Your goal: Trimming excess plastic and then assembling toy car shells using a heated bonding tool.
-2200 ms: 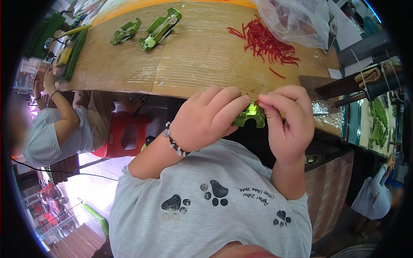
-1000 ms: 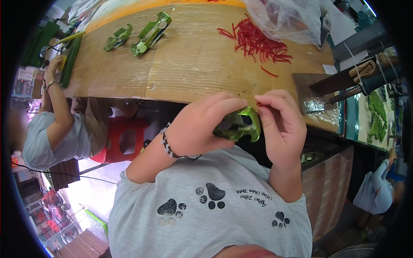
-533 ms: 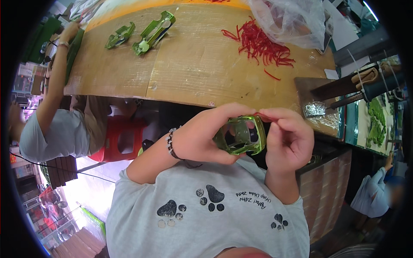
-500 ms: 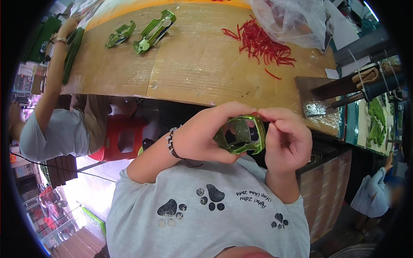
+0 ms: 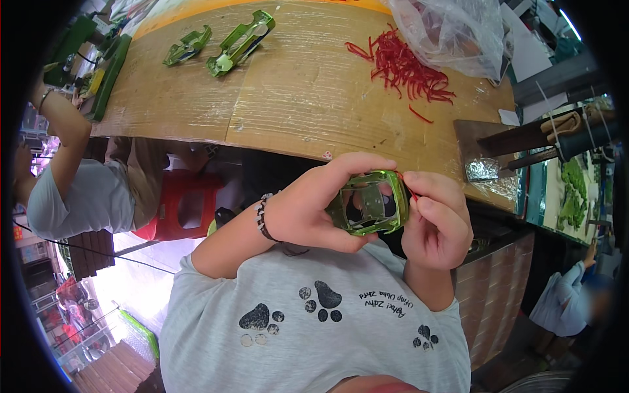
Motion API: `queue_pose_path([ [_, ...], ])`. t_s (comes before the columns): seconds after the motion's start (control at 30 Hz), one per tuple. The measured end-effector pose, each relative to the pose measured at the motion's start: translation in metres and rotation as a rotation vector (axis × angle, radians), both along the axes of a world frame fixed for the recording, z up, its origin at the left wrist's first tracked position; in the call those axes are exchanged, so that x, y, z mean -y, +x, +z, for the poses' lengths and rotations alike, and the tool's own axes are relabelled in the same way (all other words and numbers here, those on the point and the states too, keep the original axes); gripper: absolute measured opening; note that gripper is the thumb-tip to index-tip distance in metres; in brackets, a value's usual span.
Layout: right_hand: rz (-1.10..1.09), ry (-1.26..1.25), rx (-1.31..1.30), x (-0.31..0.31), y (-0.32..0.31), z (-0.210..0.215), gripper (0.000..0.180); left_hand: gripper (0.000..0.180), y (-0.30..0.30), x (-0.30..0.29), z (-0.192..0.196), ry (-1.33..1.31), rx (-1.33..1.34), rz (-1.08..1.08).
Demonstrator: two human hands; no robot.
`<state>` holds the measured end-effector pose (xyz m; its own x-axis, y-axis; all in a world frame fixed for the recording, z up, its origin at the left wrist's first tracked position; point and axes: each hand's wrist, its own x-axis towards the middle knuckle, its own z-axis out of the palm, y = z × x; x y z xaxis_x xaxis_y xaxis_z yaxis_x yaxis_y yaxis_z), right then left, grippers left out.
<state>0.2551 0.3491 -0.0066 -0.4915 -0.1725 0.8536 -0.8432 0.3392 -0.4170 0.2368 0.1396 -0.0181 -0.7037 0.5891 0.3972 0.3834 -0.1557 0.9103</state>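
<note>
My left hand [image 5: 304, 211] is closed around a glossy green plastic toy-car body shell [image 5: 371, 204], thumb below and fingers over the top. The shell is hollow, with window openings, and I hold it just above my lap, in front of the table edge. At its right end my right hand [image 5: 438, 223] pinches a thin red strip [image 5: 412, 192] between thumb and forefinger. The strip's upper end meets the shell's rim; the rest is hidden by my fingers.
On the cardboard-covered table [image 5: 295, 98] lie two more green shells, a larger one [image 5: 241, 43] and a smaller one [image 5: 187, 46]. A heap of red strips [image 5: 413, 69] lies beside a clear plastic bag [image 5: 452, 36]. A co-worker [image 5: 85, 190] sits left near a green machine [image 5: 108, 78] and red stool [image 5: 187, 203].
My right fingers have shifted and curled lower at the shell's right end, showing more of the red strip. The co-worker's arm at the left has drawn back and bent.
</note>
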Motion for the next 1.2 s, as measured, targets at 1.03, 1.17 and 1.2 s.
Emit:
queue_pose_path([
  [1.03,0.016,-0.33,1.058,-0.062,0.086,-0.041,0.125,0.07,0.013,-0.107,-0.006,-0.125,0.95,-0.239],
  [1.17,0.059,-0.842,0.993,-0.076,0.088,-0.033,0.113,0.063,-0.003,-0.127,0.001,0.05,1.156,-0.483],
  [1.2,0.132,-0.987,0.972,-0.082,0.084,-0.036,0.112,0.064,-0.007,-0.13,0.016,0.098,1.265,-0.476],
])
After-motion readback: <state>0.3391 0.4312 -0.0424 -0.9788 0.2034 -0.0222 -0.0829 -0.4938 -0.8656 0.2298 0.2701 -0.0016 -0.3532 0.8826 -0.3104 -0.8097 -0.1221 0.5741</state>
